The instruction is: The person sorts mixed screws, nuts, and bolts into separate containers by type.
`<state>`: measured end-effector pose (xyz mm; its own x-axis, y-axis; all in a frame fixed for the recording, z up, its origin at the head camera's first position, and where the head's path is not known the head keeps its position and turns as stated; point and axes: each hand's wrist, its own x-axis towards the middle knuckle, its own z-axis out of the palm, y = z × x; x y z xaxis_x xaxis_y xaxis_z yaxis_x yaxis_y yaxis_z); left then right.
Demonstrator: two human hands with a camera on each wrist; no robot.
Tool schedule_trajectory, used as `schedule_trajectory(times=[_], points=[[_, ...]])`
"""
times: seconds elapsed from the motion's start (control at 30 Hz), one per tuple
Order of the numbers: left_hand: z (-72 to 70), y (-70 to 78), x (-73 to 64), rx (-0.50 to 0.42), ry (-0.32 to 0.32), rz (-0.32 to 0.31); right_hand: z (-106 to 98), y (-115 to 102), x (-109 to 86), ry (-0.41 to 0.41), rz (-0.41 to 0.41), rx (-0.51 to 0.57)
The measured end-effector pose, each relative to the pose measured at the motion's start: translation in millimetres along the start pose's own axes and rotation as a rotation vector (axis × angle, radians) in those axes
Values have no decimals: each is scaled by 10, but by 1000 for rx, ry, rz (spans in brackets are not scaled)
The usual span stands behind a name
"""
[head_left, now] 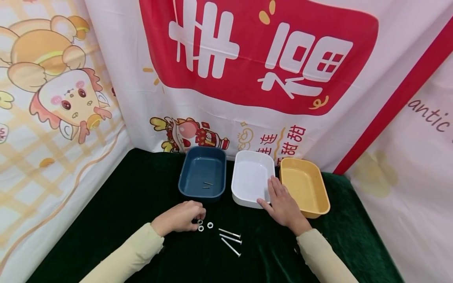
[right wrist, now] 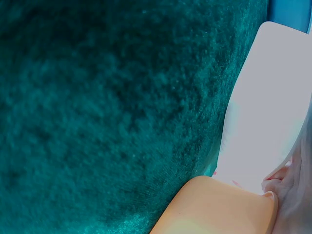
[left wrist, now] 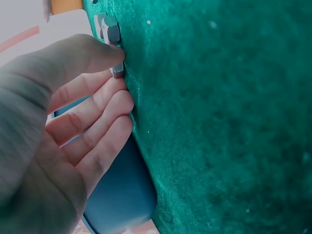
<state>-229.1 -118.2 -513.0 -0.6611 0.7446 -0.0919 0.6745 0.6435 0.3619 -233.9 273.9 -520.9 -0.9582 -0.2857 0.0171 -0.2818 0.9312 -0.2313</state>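
My left hand [head_left: 182, 217] is low over the dark green cloth, thumb and fingertips closing about a small metal nut [left wrist: 117, 69]. Two other nuts lie right beside it, one a ring-shaped nut [head_left: 210, 225] just to the right. In the left wrist view the thumb partly covers the nuts. My right hand [head_left: 283, 202] rests on the right rim of the white tray [head_left: 247, 203], fingers extended and thumb at its near edge. Three long bolts [head_left: 230, 247] lie on the cloth between the hands.
The blue tray [head_left: 201, 193] at the left holds two small thin metal pieces [head_left: 207, 185]. A yellow tray [head_left: 320, 210] stands right of the white one, beside the right hand. Printed fabric [head_left: 247, 94] hangs behind the trays and at both sides.
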Motion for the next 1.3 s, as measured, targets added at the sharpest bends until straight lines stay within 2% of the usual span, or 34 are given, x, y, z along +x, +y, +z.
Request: schedule_trajectory(times=[0.5,0.87,1.1,1.3], points=[[-75,55,6,-51,39,-48,-2,7,2,26,-14,-1],[-201,210,27,-71,96,16,4,-4,-6,24,-17,8],[-269,329,153,-54,145,33,21,-4,-18,25,-16,-1],[-387,452,303,-42,194,59,0,1,-5,22,-8,-4]])
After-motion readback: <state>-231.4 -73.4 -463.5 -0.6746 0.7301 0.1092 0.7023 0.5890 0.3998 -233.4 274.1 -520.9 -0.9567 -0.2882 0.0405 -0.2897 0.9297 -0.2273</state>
